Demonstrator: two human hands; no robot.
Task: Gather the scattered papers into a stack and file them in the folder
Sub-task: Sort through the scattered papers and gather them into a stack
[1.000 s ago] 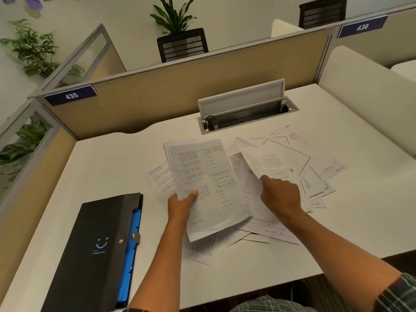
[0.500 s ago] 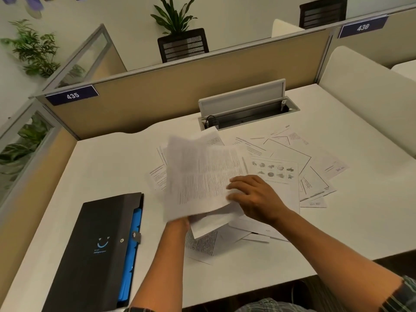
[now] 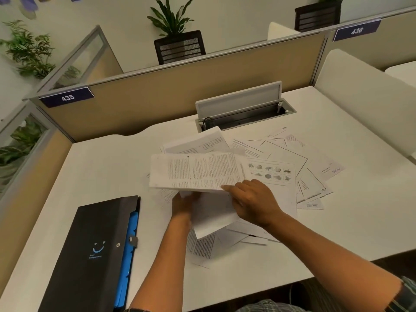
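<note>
Several printed white papers [image 3: 279,158] lie scattered over the middle of the white desk [image 3: 108,167]. My left hand [image 3: 183,204] holds a small stack of sheets [image 3: 195,172] from beneath, lifted and turned sideways above the pile. My right hand [image 3: 254,202] grips the stack's near right edge with the thumb on top. A sheet with small pictures [image 3: 270,172] lies just right of the stack. The black folder [image 3: 90,255] with blue dividers at its edge lies shut at the near left, well apart from both hands.
An open cable box [image 3: 243,111] with a raised lid sits at the back of the desk. Beige partition walls [image 3: 171,95] close off the back and left. A white side panel [image 3: 369,102] stands on the right. The desk's near edge runs below my forearms.
My right hand lifted a sheet from the pile and brought it left onto the stack in my left hand. The stack turned from upright to sideways, and the picture sheet was uncovered.
</note>
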